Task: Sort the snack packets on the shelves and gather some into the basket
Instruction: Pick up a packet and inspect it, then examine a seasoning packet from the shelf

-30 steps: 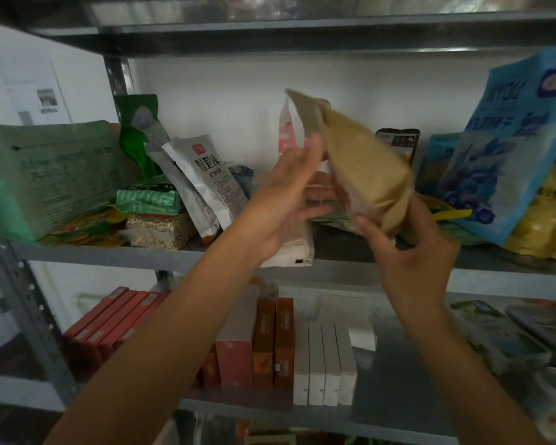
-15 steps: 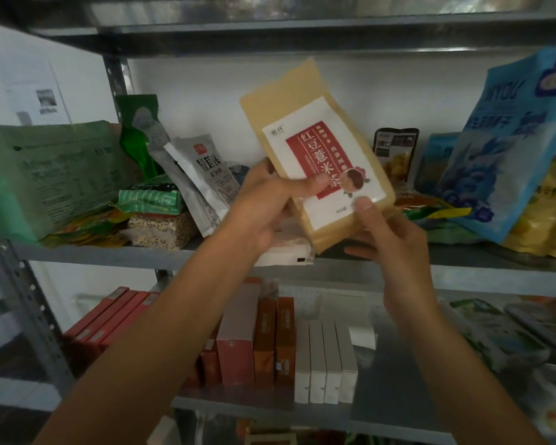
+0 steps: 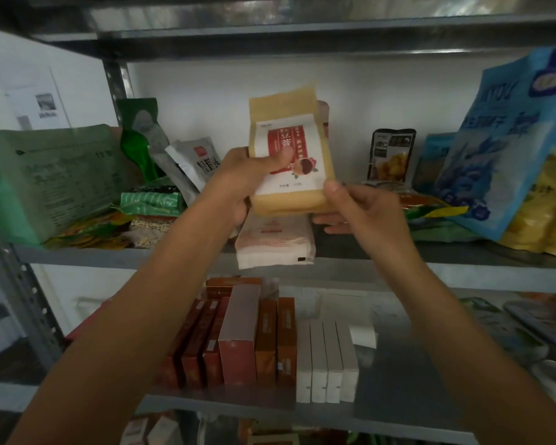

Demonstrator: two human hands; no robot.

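Both hands up at the shelf (image 3: 463, 264). Kraft-paper snack packet (image 3: 312, 178), white label with red panel, held upright in the air, label toward the camera. Left hand (image 3: 238, 178) grips the packet's left edge: thumb curled across the label front, fingers wrapped behind. Right hand (image 3: 363, 210) pinches the packet's lower right corner: thumb tip on the front, other fingers reaching beneath, loosely extended. Directly below the packet: white packet (image 3: 275, 242) lying on the shelf, overhanging its front edge. Left of the packet: silver sachet (image 3: 195, 162) leaning, large green bag (image 3: 52, 178) further left. Right of the packet: small black packet (image 3: 390, 155) standing upright, then big blue pouch (image 3: 501, 139) tilted. Well below the packet, 1 level down: red boxes (image 3: 238, 342) and 4 white boxes (image 3: 326, 361), standing side by side.
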